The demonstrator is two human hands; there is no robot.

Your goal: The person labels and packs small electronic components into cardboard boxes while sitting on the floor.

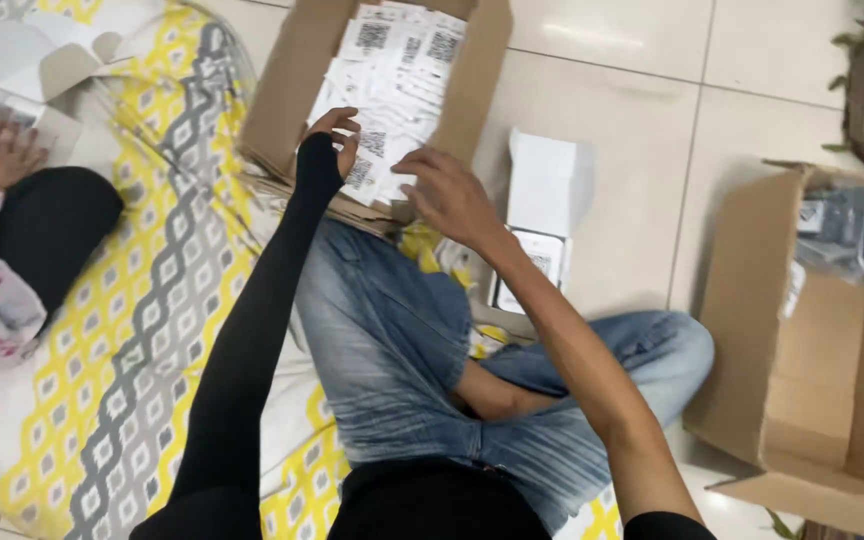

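Sitting cross-legged on a yellow-and-grey patterned mat (152,330), the person reaches both arms into an open cardboard box (287,95) that lies on its side just past the knees, filled with a loose heap of small white cards (392,70) bearing dark square printed codes. The left hand (337,145), in a black sleeve that covers the wrist, has its fingers curled over the near edge of the heap, seemingly pinching a few cards, though the exact grip is blurred. The right hand (447,195), bare, hovers just beside it with fingers loosely spread and slightly bent, touching or nearly touching the lowest cards. To gather cards cleanly here, it would help to steady the stack with one hand while the other squares off a thin bundle, since the slick sheets look ready to slide apart. A small white box (542,215) stands on the tiled floor (632,130) near the right forearm, and a second brown carton (812,380) sits well apart to the right. Another person's hand (2,150) works at the mat's far left.
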